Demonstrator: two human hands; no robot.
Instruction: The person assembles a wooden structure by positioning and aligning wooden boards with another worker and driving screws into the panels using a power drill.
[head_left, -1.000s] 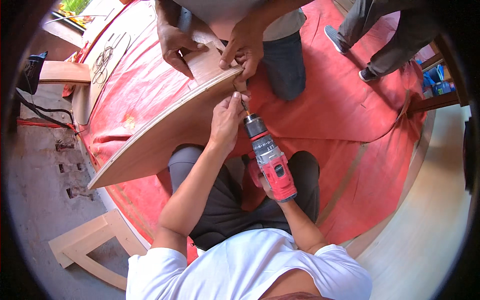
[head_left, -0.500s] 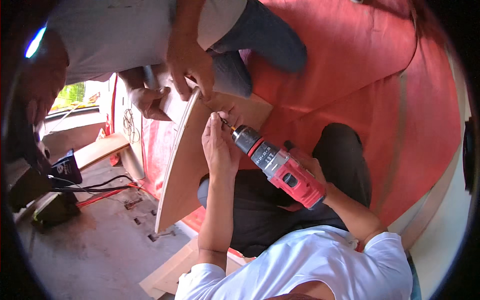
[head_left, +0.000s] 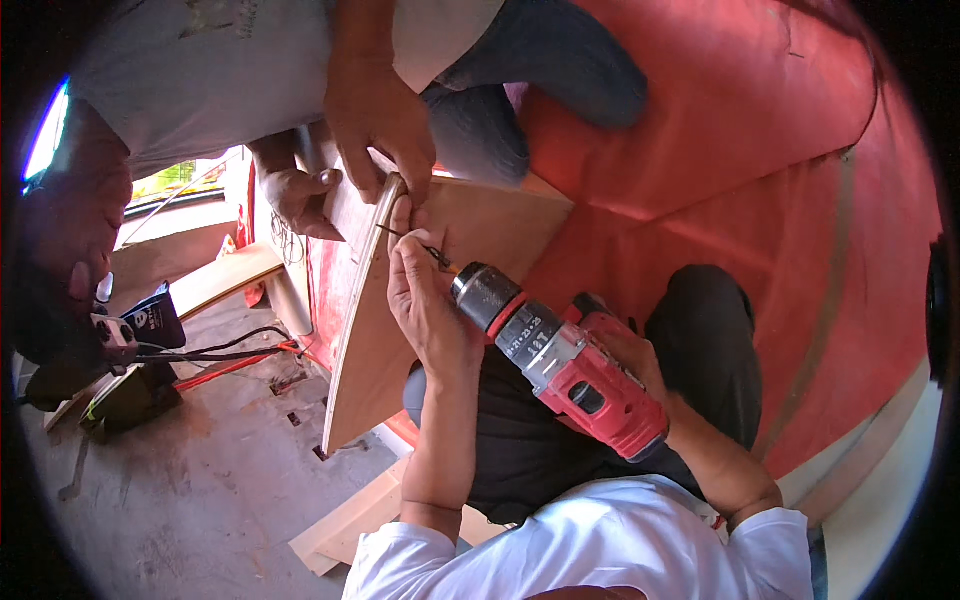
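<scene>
The right hand [head_left: 625, 350] is wrapped tight around the red drill [head_left: 565, 365], whose long body points up and left at the thin edge of the plywood board [head_left: 385, 330]. The left hand [head_left: 425, 300] is nearer the board, its fingers pinched around the drill bit [head_left: 415, 243] right at that edge. A co-worker's hand [head_left: 375, 120] grips the board's top edge just above.

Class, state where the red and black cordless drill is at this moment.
In the head view, the red and black cordless drill sits centre-right, gripped by the right hand, its bit angled up-left toward the curved plywood panel, with the left hand beside its chuck.
</scene>
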